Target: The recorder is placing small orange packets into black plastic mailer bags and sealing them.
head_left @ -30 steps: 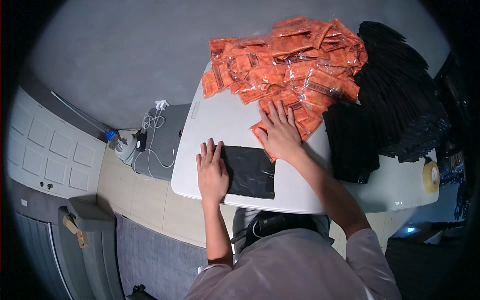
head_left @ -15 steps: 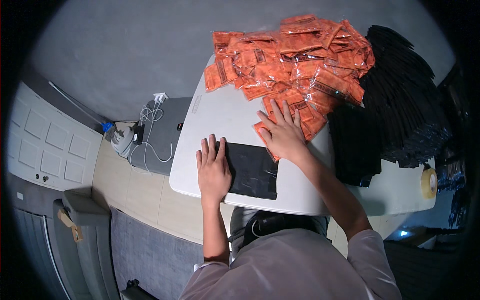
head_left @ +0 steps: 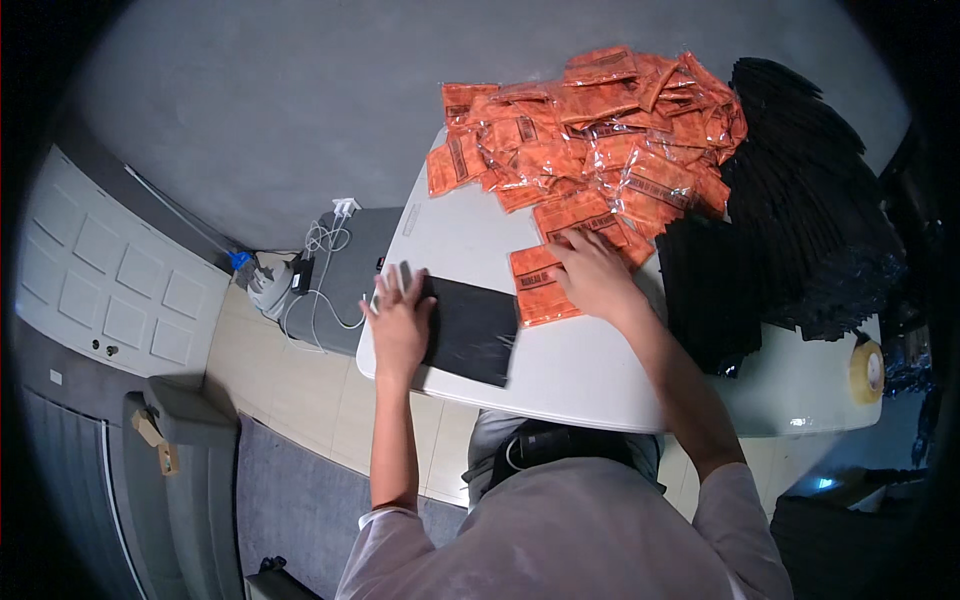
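Observation:
A flat black plastic bag (head_left: 472,332) lies on the white table (head_left: 470,225) in front of me. My left hand (head_left: 398,330) is at its left edge with fingers spread, slightly blurred by motion. Right of the bag, an orange packet (head_left: 540,286) in clear wrapping lies close to the bag's right edge. My right hand (head_left: 597,278) has its fingers bent over that packet's right side, thumb and fingers closed on it; the fingertips are partly hidden. Another orange packet (head_left: 572,212) lies just beyond the right hand.
A heap of wrapped orange packets (head_left: 600,130) covers the far part of the table. Stacks of black bags (head_left: 800,220) stand at the right, with a smaller black pile (head_left: 705,295) nearer me. A tape roll (head_left: 866,372) sits at the right edge. White cables (head_left: 322,240) lie beyond the left edge.
The black bag has slid left with my left hand, whose fingers are now more spread. My right hand's spread fingers have bent in, and more of the orange packet shows. The view has shifted slightly.

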`<control>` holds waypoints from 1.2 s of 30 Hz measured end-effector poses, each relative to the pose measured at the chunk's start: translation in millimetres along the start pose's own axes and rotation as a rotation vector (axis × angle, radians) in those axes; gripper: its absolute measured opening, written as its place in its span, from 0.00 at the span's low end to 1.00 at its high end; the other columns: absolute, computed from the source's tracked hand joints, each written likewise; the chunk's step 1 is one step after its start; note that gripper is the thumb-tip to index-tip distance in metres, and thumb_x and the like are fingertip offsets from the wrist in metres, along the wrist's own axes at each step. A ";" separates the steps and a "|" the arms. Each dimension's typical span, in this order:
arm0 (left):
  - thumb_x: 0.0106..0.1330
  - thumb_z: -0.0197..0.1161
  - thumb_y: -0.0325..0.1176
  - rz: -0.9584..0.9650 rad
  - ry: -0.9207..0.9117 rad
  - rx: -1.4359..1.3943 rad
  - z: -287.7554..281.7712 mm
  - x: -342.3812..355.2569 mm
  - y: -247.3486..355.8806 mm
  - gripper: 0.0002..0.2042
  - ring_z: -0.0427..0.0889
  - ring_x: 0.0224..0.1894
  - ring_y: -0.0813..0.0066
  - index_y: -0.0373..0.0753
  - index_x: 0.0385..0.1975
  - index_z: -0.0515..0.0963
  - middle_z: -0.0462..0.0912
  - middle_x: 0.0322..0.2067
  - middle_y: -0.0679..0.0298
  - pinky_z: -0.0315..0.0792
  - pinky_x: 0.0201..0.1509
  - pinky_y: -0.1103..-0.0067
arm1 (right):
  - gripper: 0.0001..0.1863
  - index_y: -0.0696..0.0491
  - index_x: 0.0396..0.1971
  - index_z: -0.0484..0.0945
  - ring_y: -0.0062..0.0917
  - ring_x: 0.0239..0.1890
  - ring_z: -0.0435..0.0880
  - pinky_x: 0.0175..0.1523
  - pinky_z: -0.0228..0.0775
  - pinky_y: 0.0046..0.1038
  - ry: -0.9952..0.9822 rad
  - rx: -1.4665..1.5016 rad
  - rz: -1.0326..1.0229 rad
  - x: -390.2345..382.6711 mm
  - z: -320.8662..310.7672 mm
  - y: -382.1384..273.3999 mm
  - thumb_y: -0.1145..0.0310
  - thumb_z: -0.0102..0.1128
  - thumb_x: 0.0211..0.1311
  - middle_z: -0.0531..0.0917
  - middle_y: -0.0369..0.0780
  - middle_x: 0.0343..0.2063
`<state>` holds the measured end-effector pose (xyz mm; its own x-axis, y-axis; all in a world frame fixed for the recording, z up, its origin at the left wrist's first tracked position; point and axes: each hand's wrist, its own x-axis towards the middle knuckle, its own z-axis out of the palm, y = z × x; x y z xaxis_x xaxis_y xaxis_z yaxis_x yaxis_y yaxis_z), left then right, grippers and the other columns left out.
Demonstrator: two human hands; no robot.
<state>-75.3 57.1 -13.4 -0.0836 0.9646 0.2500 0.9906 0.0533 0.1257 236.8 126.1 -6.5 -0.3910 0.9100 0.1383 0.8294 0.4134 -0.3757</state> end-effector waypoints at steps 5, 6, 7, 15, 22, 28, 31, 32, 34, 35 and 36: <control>0.72 0.64 0.29 -0.034 0.250 -0.090 -6.0 -6.7 7.9 0.23 0.66 0.76 0.43 0.41 0.67 0.78 0.70 0.73 0.47 0.54 0.78 0.43 | 0.20 0.54 0.57 0.82 0.46 0.56 0.83 0.58 0.77 0.47 -0.159 -0.131 0.041 -26.7 -29.7 -23.5 0.60 0.64 0.71 0.80 0.48 0.55; 0.71 0.65 0.29 0.052 0.213 -0.262 -6.9 -13.9 23.8 0.21 0.70 0.74 0.45 0.39 0.65 0.80 0.74 0.69 0.46 0.59 0.77 0.47 | 0.17 0.55 0.52 0.83 0.49 0.47 0.87 0.52 0.78 0.49 -0.134 -0.086 0.018 -30.2 -30.5 -22.8 0.60 0.65 0.70 0.83 0.48 0.51; 0.71 0.65 0.28 0.135 0.177 -0.431 -8.6 -22.8 40.7 0.19 0.75 0.71 0.46 0.38 0.62 0.82 0.78 0.66 0.46 0.64 0.76 0.50 | 0.17 0.55 0.52 0.83 0.49 0.47 0.87 0.52 0.78 0.49 -0.140 -0.082 0.013 -31.9 -33.9 -25.7 0.60 0.65 0.70 0.83 0.48 0.51; 0.59 0.79 0.49 0.398 -0.012 -0.598 -16.1 -88.4 114.9 0.29 0.82 0.66 0.52 0.32 0.54 0.86 0.86 0.58 0.49 0.76 0.69 0.61 | 0.09 0.56 0.38 0.86 0.42 0.48 0.85 0.54 0.78 0.43 0.101 0.205 -0.375 -33.2 -4.7 -16.3 0.67 0.67 0.64 0.84 0.42 0.43; 0.50 0.79 0.54 0.679 -0.309 -0.396 -34.8 -90.1 92.7 0.40 0.72 0.74 0.61 0.39 0.64 0.81 0.78 0.69 0.58 0.70 0.76 0.63 | 0.10 0.57 0.40 0.86 0.37 0.55 0.80 0.59 0.76 0.39 -0.095 0.212 -0.213 -34.1 -16.9 -19.6 0.67 0.71 0.62 0.82 0.40 0.48; 0.62 0.75 0.35 0.716 -0.285 -0.482 -37.3 -104.3 81.9 0.21 0.77 0.70 0.62 0.40 0.55 0.86 0.83 0.63 0.60 0.75 0.72 0.63 | 0.15 0.56 0.43 0.84 0.36 0.65 0.73 0.67 0.69 0.37 0.096 0.157 -0.408 -42.9 -3.3 -15.5 0.65 0.75 0.59 0.78 0.41 0.57; 0.60 0.74 0.29 0.594 -0.264 -0.704 -37.2 -105.2 80.6 0.15 0.79 0.69 0.61 0.39 0.49 0.89 0.85 0.60 0.58 0.76 0.71 0.62 | 0.13 0.56 0.39 0.83 0.38 0.61 0.77 0.65 0.70 0.40 -0.082 0.297 -0.365 -37.2 -8.9 -14.9 0.67 0.75 0.58 0.82 0.42 0.53; 0.59 0.73 0.27 0.528 -0.224 -0.783 -37.0 -104.7 81.0 0.14 0.80 0.69 0.58 0.39 0.45 0.90 0.86 0.59 0.56 0.76 0.71 0.61 | 0.13 0.56 0.39 0.83 0.38 0.61 0.77 0.65 0.70 0.40 -0.083 0.294 -0.368 -35.5 -12.8 -16.9 0.67 0.75 0.58 0.82 0.42 0.53; 0.58 0.73 0.27 0.531 -0.095 -0.817 -36.8 -95.0 83.3 0.13 0.78 0.70 0.55 0.39 0.45 0.91 0.85 0.61 0.55 0.74 0.73 0.61 | 0.11 0.56 0.36 0.81 0.36 0.54 0.84 0.60 0.74 0.39 -0.277 0.385 -0.197 -33.0 -21.1 -22.5 0.69 0.75 0.60 0.86 0.41 0.45; 0.58 0.72 0.28 0.536 0.031 -0.848 -37.3 -88.3 84.2 0.13 0.76 0.71 0.51 0.39 0.44 0.91 0.84 0.62 0.54 0.71 0.74 0.60 | 0.11 0.56 0.36 0.81 0.36 0.54 0.84 0.60 0.74 0.39 -0.277 0.384 -0.199 -32.2 -20.7 -22.2 0.69 0.75 0.60 0.86 0.41 0.45; 0.56 0.74 0.30 0.513 0.070 -0.799 -34.9 -83.0 82.9 0.14 0.71 0.74 0.45 0.38 0.43 0.90 0.78 0.68 0.50 0.67 0.76 0.58 | 0.10 0.55 0.37 0.81 0.32 0.50 0.86 0.57 0.76 0.36 -0.293 0.492 -0.175 -31.5 -19.6 -21.0 0.70 0.75 0.61 0.87 0.41 0.42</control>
<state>10.0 -27.6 9.8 0.3093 0.8022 0.5106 0.5433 -0.5898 0.5975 239.6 89.5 15.0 -0.6566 0.7542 0.0044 0.4880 0.4292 -0.7600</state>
